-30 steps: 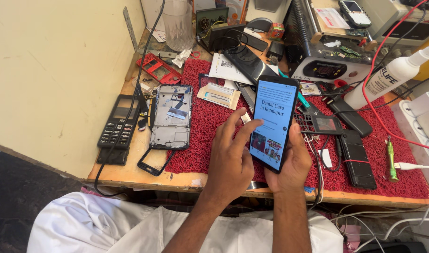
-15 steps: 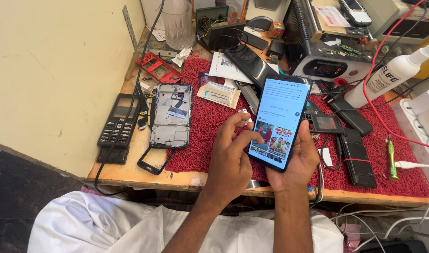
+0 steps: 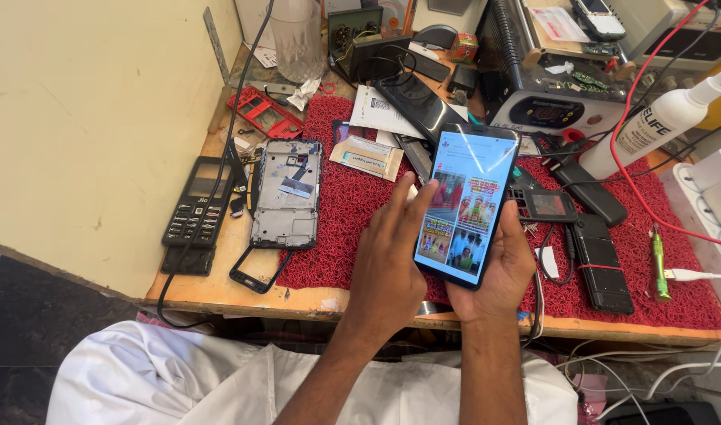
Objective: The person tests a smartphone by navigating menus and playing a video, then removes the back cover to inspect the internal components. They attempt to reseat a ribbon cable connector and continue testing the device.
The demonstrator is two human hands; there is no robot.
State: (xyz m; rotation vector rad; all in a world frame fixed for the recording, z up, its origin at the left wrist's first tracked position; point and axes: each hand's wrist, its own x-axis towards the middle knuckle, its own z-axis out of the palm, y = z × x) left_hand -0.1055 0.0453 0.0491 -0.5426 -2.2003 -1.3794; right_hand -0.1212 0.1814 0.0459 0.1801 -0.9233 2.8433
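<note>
— Start at our fingertips: what are they doing?

— Our left hand (image 3: pixel 388 264) has its fingers stretched long and loosely spread, closed on nothing; one fingertip rests on the left edge of the lit screen of the smartphone (image 3: pixel 464 206). Our right hand (image 3: pixel 494 267) cups the phone from underneath, the fingers wrapped round its lower right side, so that hand is gripping the phone.

— And where is the phone?

— Held up above the red bristle mat (image 3: pixel 353 228), tilted, top end leaning right, over the front middle of the wooden workbench (image 3: pixel 219 287). Its screen shows a page of small coloured pictures.

— What lies just around our hands?

— To the left, on the mat's edge, a stripped grey phone frame (image 3: pixel 286 194), and in front of it a thin black bezel (image 3: pixel 254 275). Farther left, a black keypad phone (image 3: pixel 197 202) with a black cable (image 3: pixel 219 177) crossing it. Behind the frame sits a red plastic phone housing (image 3: pixel 262 116).

— And to the right?

— Two black battery-like bars (image 3: pixel 600 264) on the mat beside our right wrist, a small black device with a screen (image 3: pixel 545 205) behind the phone, and a green pen-shaped tool (image 3: pixel 659 264) near the mat's right end.

— Farther back?

— A white spray bottle (image 3: pixel 659 122), a red wire (image 3: pixel 632 142) looping past it, a silver bench machine (image 3: pixel 541 86), and a clear glass tumbler (image 3: pixel 297 39) at the rear left.
</note>
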